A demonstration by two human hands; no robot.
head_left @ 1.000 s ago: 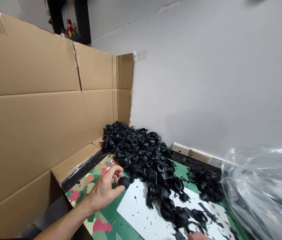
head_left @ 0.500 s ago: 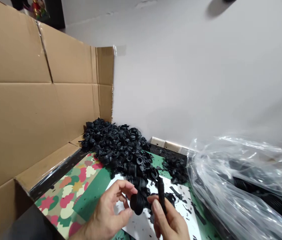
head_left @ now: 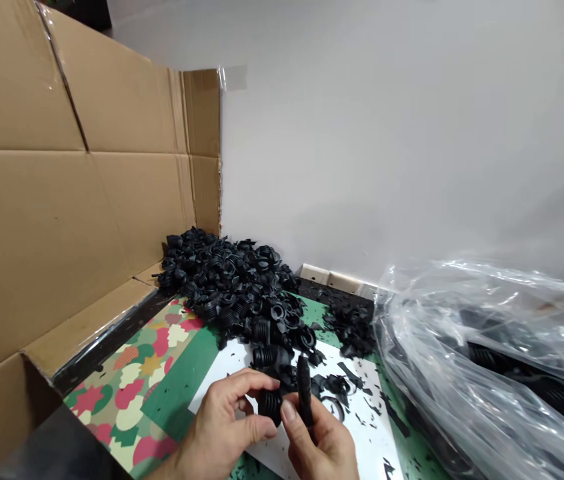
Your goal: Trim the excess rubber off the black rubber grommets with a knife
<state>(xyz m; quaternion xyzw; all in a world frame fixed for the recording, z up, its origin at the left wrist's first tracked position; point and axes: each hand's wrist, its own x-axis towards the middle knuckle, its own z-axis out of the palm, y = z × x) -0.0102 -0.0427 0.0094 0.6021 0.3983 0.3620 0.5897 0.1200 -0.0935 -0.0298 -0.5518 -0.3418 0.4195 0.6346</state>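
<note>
Over a white sheet, my left hand grips a ribbed black rubber part between thumb and fingers. Close beside it, my right hand is closed around a dark, slim tool that stands nearly upright; its lower end is hidden in the palm. My right fingertips meet the right side of the ribbed part. Just beyond the hands, more ribbed black pieces and thin black scraps lie on the sheet.
A big heap of black rubber pieces fills the back corner by a cardboard wall. Smaller black scraps lie to its right. A clear plastic bag holding black ribbed parts occupies the right side. A patterned board is at left.
My right hand and the tool have moved left, closer to my left hand. My left fingers have closed on the ribbed part. The camera view has shifted slightly.
</note>
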